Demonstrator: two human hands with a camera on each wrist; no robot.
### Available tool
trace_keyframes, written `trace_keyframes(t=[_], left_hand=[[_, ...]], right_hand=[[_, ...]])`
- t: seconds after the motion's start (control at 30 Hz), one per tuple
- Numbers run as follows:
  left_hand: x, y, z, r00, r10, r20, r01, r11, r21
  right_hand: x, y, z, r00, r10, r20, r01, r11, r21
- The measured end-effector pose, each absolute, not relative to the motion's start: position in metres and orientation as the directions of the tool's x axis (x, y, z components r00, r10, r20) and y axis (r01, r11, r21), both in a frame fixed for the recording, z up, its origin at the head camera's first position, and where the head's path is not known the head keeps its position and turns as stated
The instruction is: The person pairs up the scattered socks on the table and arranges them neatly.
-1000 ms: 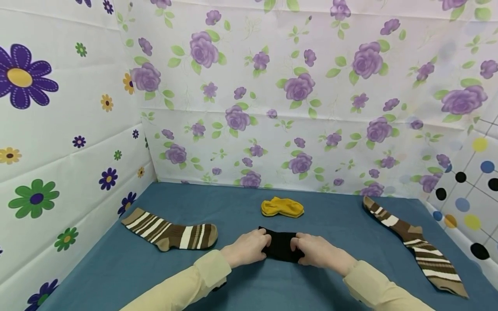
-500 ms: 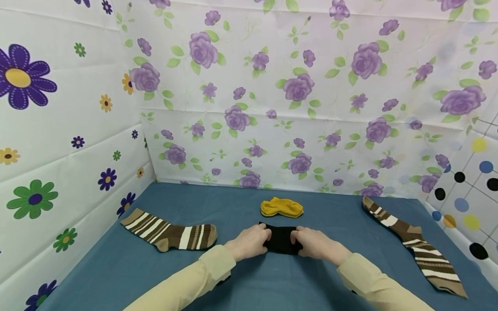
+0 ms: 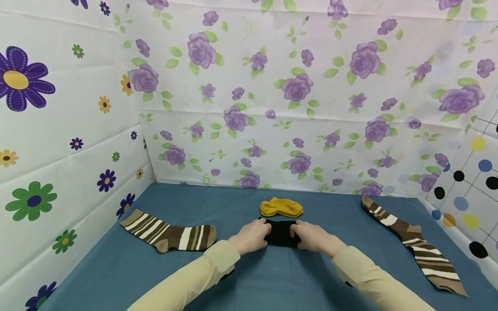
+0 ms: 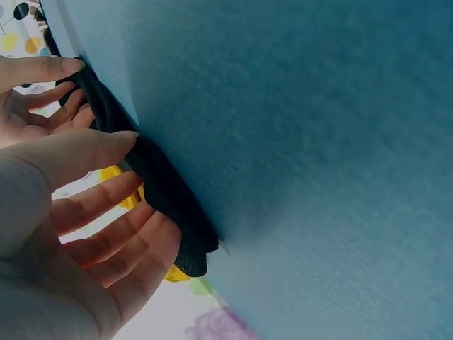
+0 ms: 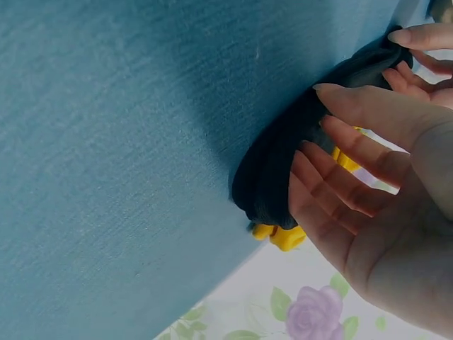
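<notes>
Both hands hold a folded black sock (image 3: 281, 233) at the middle of the blue table. The left hand (image 3: 250, 236) pinches its left end between thumb and fingers. On its right end the right hand (image 3: 314, 236) has the same kind of pinch. In the left wrist view, the black sock (image 4: 166, 184) lies between the thumb and curved fingers, low over the cloth. The right wrist view shows the sock (image 5: 272, 159) as a thick folded band under the thumb tip. Just beyond it lies a bunched yellow sock (image 3: 281, 207), partly hidden by the black one in the wrist views.
A brown striped sock (image 3: 175, 235) lies flat on the left side of the blue cloth (image 3: 268, 280). Another striped sock (image 3: 418, 248) stretches along the right side. Flowered sheets (image 3: 237, 142) wall the back and left; a dotted sheet (image 3: 470, 203) stands at the right.
Both hands have moved the black sock away from the body, closer to the yellow sock. Their pinch on it stays the same. The yellow and striped socks have not moved.
</notes>
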State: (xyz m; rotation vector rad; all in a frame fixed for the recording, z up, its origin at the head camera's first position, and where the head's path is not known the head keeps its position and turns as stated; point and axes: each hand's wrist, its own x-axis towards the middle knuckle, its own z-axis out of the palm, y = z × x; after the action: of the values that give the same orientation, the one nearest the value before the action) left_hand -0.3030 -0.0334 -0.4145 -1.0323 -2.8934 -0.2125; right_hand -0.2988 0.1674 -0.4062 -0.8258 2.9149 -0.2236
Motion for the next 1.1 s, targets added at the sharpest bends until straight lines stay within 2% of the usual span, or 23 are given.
trace_keyframes(t=[0.27, 0.77, 1.1], left_hand=[[-0.312, -0.031, -0.417, -0.8, 0.59, 0.11, 0.599, 0.794, 0.1], [-0.315, -0.028, -0.416, -0.812, 0.575, 0.1, 0.582, 0.81, 0.073], [-0.313, -0.041, -0.409, -0.793, 0.602, 0.092, 0.607, 0.77, 0.194]], right_hand=[[-0.307, 0.168, -0.407, -0.851, -0.523, -0.046, -0.509, 0.843, -0.174], [-0.313, 0.168, -0.403, -0.847, -0.527, -0.071, -0.504, 0.838, -0.208], [-0.313, 0.171, -0.404, -0.844, -0.528, -0.093, -0.494, 0.833, -0.25]])
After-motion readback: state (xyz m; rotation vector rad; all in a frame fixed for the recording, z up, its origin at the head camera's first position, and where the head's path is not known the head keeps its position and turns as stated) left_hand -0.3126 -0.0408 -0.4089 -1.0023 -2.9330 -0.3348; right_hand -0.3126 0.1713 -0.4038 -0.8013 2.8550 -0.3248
